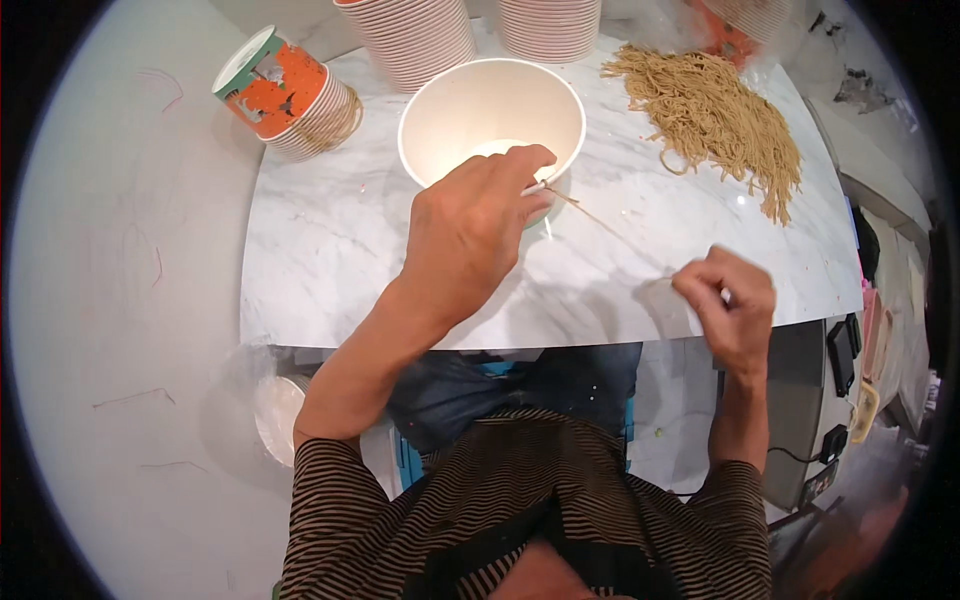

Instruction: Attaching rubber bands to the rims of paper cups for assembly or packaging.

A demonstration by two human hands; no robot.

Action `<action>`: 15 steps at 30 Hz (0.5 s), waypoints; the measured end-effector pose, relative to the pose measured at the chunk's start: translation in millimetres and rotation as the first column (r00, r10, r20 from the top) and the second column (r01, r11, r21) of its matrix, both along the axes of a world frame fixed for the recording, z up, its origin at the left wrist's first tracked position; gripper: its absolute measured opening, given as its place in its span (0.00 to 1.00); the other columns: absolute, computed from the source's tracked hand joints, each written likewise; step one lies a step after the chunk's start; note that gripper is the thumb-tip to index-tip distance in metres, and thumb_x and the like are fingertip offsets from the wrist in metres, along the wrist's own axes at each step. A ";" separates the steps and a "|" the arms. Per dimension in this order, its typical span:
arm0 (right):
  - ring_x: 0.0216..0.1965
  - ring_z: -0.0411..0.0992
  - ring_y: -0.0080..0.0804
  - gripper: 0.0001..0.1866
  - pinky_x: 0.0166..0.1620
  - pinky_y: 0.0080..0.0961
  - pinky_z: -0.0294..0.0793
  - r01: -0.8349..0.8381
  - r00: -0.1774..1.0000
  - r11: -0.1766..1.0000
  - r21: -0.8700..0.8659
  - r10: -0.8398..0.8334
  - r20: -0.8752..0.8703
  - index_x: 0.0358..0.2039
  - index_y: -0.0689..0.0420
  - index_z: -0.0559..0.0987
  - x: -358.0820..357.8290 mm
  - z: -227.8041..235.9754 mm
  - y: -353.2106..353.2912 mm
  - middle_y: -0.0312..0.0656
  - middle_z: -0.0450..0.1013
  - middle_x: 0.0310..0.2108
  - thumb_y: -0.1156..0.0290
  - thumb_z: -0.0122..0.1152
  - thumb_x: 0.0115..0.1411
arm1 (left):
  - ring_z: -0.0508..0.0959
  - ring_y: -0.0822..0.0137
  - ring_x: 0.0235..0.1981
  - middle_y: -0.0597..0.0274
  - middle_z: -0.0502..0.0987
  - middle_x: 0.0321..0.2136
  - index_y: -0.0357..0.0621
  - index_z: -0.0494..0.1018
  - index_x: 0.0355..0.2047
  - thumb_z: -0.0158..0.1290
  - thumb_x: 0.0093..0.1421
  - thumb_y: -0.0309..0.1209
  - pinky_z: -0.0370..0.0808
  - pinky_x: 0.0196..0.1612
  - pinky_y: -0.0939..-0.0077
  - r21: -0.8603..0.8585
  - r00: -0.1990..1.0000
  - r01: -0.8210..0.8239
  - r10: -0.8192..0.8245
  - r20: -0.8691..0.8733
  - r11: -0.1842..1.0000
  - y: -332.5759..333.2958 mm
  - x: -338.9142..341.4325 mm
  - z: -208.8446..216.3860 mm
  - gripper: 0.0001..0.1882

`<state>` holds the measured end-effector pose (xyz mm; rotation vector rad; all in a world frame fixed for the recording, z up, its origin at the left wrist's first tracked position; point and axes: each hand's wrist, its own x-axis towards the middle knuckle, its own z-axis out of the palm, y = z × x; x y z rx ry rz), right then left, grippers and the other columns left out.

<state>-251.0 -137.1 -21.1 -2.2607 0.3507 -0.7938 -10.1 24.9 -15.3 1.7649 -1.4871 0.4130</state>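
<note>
A large white paper bucket point(440, 115) stands on the marble-patterned table, its open mouth facing up. My left hand point(465, 225) is closed on the near right part of its rim, thumb and fingers pinching there. From that spot a thin tan cord point(610, 232) runs out to the right, drawn straight. My right hand point(730, 300) is closed on the cord's other end, above the table's front edge. The fingertips of my left hand partly hide where cord and rim meet.
A heap of tan cords point(720, 110) lies at the back right. Tall stacks of paper buckets point(410, 40) stand at the back. An orange and green bucket stack point(290, 90), with cords on it, leans at the far left. The marble table point(350, 270) curves toward me.
</note>
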 end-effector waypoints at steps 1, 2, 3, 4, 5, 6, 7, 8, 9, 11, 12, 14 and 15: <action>0.19 0.66 0.26 0.02 0.23 0.24 0.60 -0.032 0.999 0.999 0.000 0.032 -0.021 0.30 0.62 0.85 -4.3 -8.4 3.6 0.39 0.71 0.20 0.81 0.70 0.55 | 0.82 0.58 0.32 0.59 0.82 0.29 0.44 0.77 0.42 0.66 0.54 0.23 0.78 0.32 0.65 0.004 1.000 0.008 -0.008 -0.007 1.000 1.1 2.5 -1.4 0.15; 0.18 0.66 0.26 0.02 0.23 0.25 0.60 -0.067 0.997 0.998 0.002 0.067 -0.041 0.30 0.61 0.85 -7.2 -15.9 8.9 0.40 0.71 0.19 0.80 0.71 0.55 | 0.83 0.58 0.32 0.57 0.83 0.29 0.44 0.77 0.43 0.67 0.55 0.23 0.79 0.32 0.66 0.010 1.000 0.014 -0.014 -0.014 1.000 3.6 5.7 -1.4 0.16; 0.17 0.66 0.30 0.03 0.22 0.27 0.61 -0.072 0.995 0.997 0.033 0.074 -0.062 0.30 0.61 0.85 -7.2 -18.2 18.2 0.40 0.70 0.19 0.81 0.71 0.54 | 0.83 0.58 0.32 0.57 0.83 0.29 0.44 0.77 0.43 0.67 0.55 0.23 0.79 0.32 0.66 0.003 1.000 0.005 -0.005 -0.013 1.000 5.3 8.6 -0.4 0.16; 0.17 0.66 0.30 0.03 0.22 0.27 0.61 -0.077 0.994 0.997 -0.010 0.076 -0.076 0.29 0.61 0.84 -6.1 -22.8 26.3 0.40 0.69 0.18 0.81 0.71 0.54 | 0.84 0.58 0.32 0.56 0.83 0.29 0.44 0.77 0.43 0.67 0.55 0.24 0.79 0.33 0.66 0.002 0.999 0.021 -0.021 -0.049 1.000 6.2 10.9 0.1 0.16; 0.17 0.65 0.30 0.03 0.22 0.27 0.60 -0.082 0.993 0.995 -0.052 0.077 -0.090 0.28 0.61 0.83 -4.6 -26.8 33.1 0.40 0.68 0.18 0.81 0.70 0.53 | 0.85 0.57 0.32 0.55 0.84 0.29 0.44 0.77 0.43 0.67 0.55 0.24 0.80 0.33 0.66 -0.001 0.996 0.038 -0.038 -0.085 0.999 7.6 11.9 0.6 0.15; 0.18 0.70 0.38 0.04 0.22 0.31 0.66 -0.090 0.988 0.991 -0.096 0.076 -0.134 0.30 0.59 0.84 -3.2 -27.4 38.2 0.41 0.72 0.20 0.81 0.70 0.54 | 0.85 0.57 0.32 0.55 0.84 0.29 0.44 0.77 0.43 0.67 0.55 0.24 0.80 0.33 0.66 -0.005 0.996 0.034 -0.035 -0.085 0.999 9.5 11.4 1.9 0.15; 0.18 0.70 0.38 0.04 0.22 0.31 0.66 -0.089 0.988 0.991 -0.101 0.075 -0.136 0.30 0.59 0.84 -0.3 -28.9 42.0 0.41 0.72 0.20 0.81 0.70 0.54 | 0.86 0.57 0.33 0.55 0.84 0.29 0.44 0.77 0.43 0.67 0.56 0.24 0.80 0.34 0.67 0.017 0.994 0.045 -0.043 -0.104 0.999 11.0 10.0 4.7 0.16; 0.19 0.71 0.38 0.04 0.23 0.31 0.67 -0.074 0.989 0.991 -0.114 0.058 -0.136 0.30 0.59 0.84 3.2 -31.6 45.1 0.42 0.72 0.20 0.80 0.70 0.55 | 0.86 0.57 0.33 0.54 0.84 0.30 0.44 0.77 0.44 0.67 0.56 0.24 0.81 0.34 0.67 0.040 0.991 0.057 -0.052 -0.123 0.998 12.7 8.4 7.6 0.16; 0.19 0.72 0.38 0.04 0.23 0.32 0.67 -0.059 0.990 0.990 -0.128 0.041 -0.137 0.31 0.59 0.83 6.4 -34.3 47.5 0.42 0.72 0.20 0.80 0.69 0.55 | 0.86 0.57 0.33 0.54 0.84 0.30 0.44 0.77 0.44 0.67 0.56 0.24 0.81 0.34 0.67 0.035 0.991 0.059 -0.054 -0.122 0.998 15.0 7.0 10.5 0.16; 0.20 0.73 0.40 0.03 0.24 0.33 0.69 -0.056 0.991 0.985 -0.162 0.035 -0.129 0.31 0.58 0.83 14.1 -39.1 48.9 0.42 0.73 0.20 0.79 0.69 0.55 | 0.87 0.58 0.34 0.53 0.85 0.31 0.43 0.79 0.45 0.66 0.57 0.24 0.82 0.35 0.69 -0.004 0.969 0.100 -0.098 -0.227 0.995 21.1 4.4 16.9 0.15; 0.21 0.74 0.41 0.03 0.24 0.34 0.70 -0.052 0.992 0.984 -0.172 0.030 -0.125 0.31 0.58 0.83 17.6 -41.0 50.3 0.42 0.74 0.21 0.78 0.69 0.56 | 0.87 0.58 0.34 0.53 0.85 0.31 0.43 0.79 0.45 0.66 0.57 0.24 0.82 0.35 0.69 -0.008 0.969 0.100 -0.100 -0.224 0.995 24.6 1.4 21.4 0.15; 0.22 0.75 0.42 0.02 0.25 0.34 0.71 -0.051 0.993 0.981 -0.188 0.029 -0.117 0.30 0.58 0.83 23.8 -45.9 53.0 0.42 0.75 0.22 0.78 0.68 0.56 | 0.87 0.69 0.37 0.57 0.87 0.35 0.38 0.82 0.47 0.64 0.58 0.18 0.82 0.41 0.78 0.021 0.892 0.152 -0.128 -0.434 0.988 32.6 -5.1 31.1 0.15; 0.23 0.76 0.43 0.01 0.26 0.35 0.72 -0.050 0.993 0.981 -0.187 0.029 -0.112 0.30 0.58 0.83 26.2 -49.1 54.3 0.43 0.76 0.23 0.78 0.68 0.56 | 0.87 0.69 0.37 0.57 0.87 0.35 0.38 0.82 0.47 0.64 0.58 0.18 0.82 0.41 0.78 0.017 0.893 0.150 -0.128 -0.431 0.989 35.7 -7.4 33.8 0.15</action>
